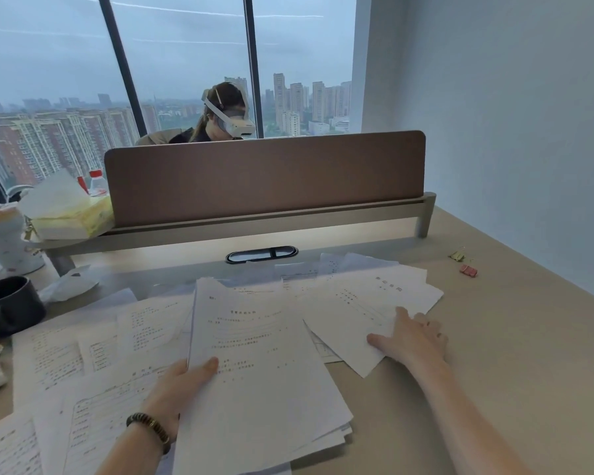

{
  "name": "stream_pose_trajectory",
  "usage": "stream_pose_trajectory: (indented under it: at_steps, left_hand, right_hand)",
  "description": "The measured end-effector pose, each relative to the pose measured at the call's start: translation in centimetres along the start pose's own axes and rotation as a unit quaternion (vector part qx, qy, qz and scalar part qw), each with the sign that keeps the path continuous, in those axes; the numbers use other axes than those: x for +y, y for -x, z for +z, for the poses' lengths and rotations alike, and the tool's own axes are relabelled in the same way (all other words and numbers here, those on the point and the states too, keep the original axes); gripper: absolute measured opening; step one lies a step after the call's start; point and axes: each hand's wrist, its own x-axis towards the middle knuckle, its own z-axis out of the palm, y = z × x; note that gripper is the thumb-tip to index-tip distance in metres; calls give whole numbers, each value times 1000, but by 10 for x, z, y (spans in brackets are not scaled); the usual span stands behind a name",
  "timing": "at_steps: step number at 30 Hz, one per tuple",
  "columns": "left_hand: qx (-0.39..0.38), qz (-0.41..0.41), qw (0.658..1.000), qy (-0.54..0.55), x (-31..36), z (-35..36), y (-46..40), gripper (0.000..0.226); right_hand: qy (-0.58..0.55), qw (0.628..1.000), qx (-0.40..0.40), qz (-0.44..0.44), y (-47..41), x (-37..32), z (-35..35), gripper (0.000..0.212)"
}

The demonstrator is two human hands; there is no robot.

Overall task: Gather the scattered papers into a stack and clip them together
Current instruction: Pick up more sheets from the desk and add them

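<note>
Printed white papers lie scattered across the beige desk (515, 354). My left hand (182, 385) grips the left edge of a gathered stack of sheets (261, 371) in the middle, thumb on top. My right hand (412, 337) lies flat with straight fingers on a separate group of papers (367, 303) to the right. More loose sheets (83, 365) spread over the left side of the desk. A gold binder clip (459, 256) and a pink binder clip (468, 270) sit at the far right, beyond my right hand.
A brown divider panel (264, 176) runs along the back of the desk, with a person wearing a headset (227, 114) behind it. A black mug (9, 305), tissues (69, 210) and a bottle (0, 234) stand at the left. A cable slot (261, 254) lies under the divider.
</note>
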Motion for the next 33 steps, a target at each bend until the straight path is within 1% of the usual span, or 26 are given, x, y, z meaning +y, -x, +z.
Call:
stream_pose_trajectory:
  at_steps: [4,6,9,11,13,15,18,19,20,22,24,27,29,30,33]
  left_hand:
    - [14,19,999,-29,0,3,0,15]
    - [22,26,999,-41,0,5,0,12]
    - [33,33,998,-53,-2,6,-1,11]
    - [41,37,997,-62,-4,7,-3,10]
    - [48,40,996,-66,-5,6,-5,10]
    - [53,42,995,-71,-6,6,-6,9]
    - [47,38,995,-79,-6,6,-7,11]
    - [48,40,995,-81,-6,6,-7,11]
    - [49,43,994,-82,-6,6,-7,12]
    - [50,48,994,-90,-6,7,-7,12]
    - [50,46,993,-93,-6,8,-7,13]
    - [49,44,993,-100,-5,10,-10,12]
    - [45,45,992,-105,-4,11,-13,13]
    - [45,46,992,-109,-4,12,-14,13]
    - [39,52,991,-121,-3,15,-18,14]
  right_hand:
    - [-64,997,-38,-32,-6,-6,-6,89]
    - [-135,990,-28,-15,-8,-9,-6,85]
    - [-263,965,-1,12,-15,-11,-1,81]
    - [-290,957,8,11,-19,-12,-1,83]
    - [-288,957,17,1,-21,-15,-3,83]
    - [-255,967,22,-6,-20,-19,-4,77]
    - [-88,995,34,7,-14,-27,0,70]
    - [-63,997,34,14,-14,-30,3,70]
    - [-63,997,32,18,-15,-32,6,70]
    - [-107,994,23,18,-19,-36,9,75]
    - [-180,983,21,11,-24,-39,11,80]
    - [-272,962,38,-1,-32,-38,11,87]
    - [-335,941,37,8,-36,-38,10,92]
    - [-370,928,35,14,-39,-38,10,91]
    - [-451,892,28,19,-41,-40,11,70]
